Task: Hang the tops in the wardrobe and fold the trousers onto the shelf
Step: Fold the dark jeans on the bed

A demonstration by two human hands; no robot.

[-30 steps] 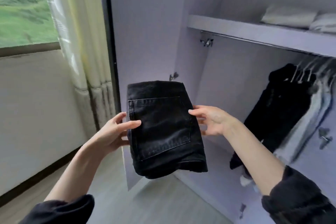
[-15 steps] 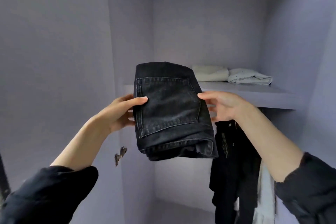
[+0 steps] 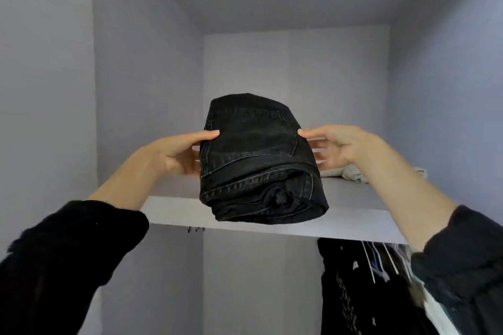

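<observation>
**Mia:** Where are the trousers right now?

**Dad:** The folded black denim trousers (image 3: 258, 160) are up at the pale lilac wooden shelf (image 3: 353, 215) inside the wardrobe. Their front fold sticks out over the shelf's front edge. I can't tell if the bottom is touching the shelf yet.

**Mia:** Who is holding them?

**Dad:** Both hands are. The left hand (image 3: 177, 153) grips the left side, thumb on top and the other fingers tucked underneath. The right hand (image 3: 337, 148) holds the right side, thumb on top too, with its fingers straight and spread a little along the edge.

**Mia:** How do you put them down nicely?

**Dad:** I think you keep the pile flat and slide it further back, so none of it hangs over the edge. If too much sticks out, it could tip and fall.

**Mia:** And then?

**Dad:** Pull both hands out slowly and at the same time, so the folds stay neat. The loose bits at the front could flop open if you tug.

**Mia:** What's that by the right hand?

**Dad:** Some pale folded cloth (image 3: 351, 171) already sits on the shelf there. Keep the trousers beside it, not on it. Below the shelf, dark hanging clothes (image 3: 353, 294) are on hangers.
</observation>
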